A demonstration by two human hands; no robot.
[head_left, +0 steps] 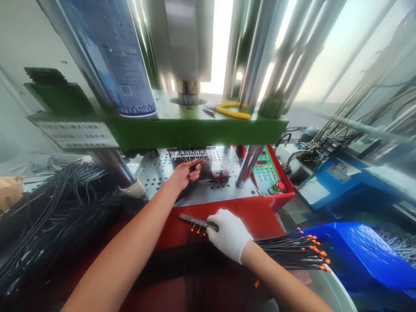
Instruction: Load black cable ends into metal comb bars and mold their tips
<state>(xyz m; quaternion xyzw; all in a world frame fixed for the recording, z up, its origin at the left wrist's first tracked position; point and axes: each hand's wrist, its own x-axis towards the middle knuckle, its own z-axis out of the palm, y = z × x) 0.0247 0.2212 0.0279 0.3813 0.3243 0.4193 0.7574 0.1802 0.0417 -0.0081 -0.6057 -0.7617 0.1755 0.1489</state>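
Note:
My left hand (pixel 186 174), bare, reaches under the green press plate (pixel 201 132). Its fingers are closed round thin black cables (pixel 183 193) at the front of a metal mold (pixel 190 154), where a row of metal ends shows. In a white glove, my right hand (pixel 229 234) grips a flat metal bar (pixel 191 219) over the red table (pixel 253 214). Small pins with orange tips (pixel 198 232) hang below the bar. Behind the right wrist lies a bundle of black cables with orange ends (pixel 292 251).
Yellow-handled pliers (pixel 232 110) and a blue spray can (pixel 121 60) stand on the press plate. Steel columns (pixel 248 167) flank the mold. A red control box (pixel 268 171) is at right, near a blue bin (pixel 364 255). Black cables (pixel 65 216) pile up at left.

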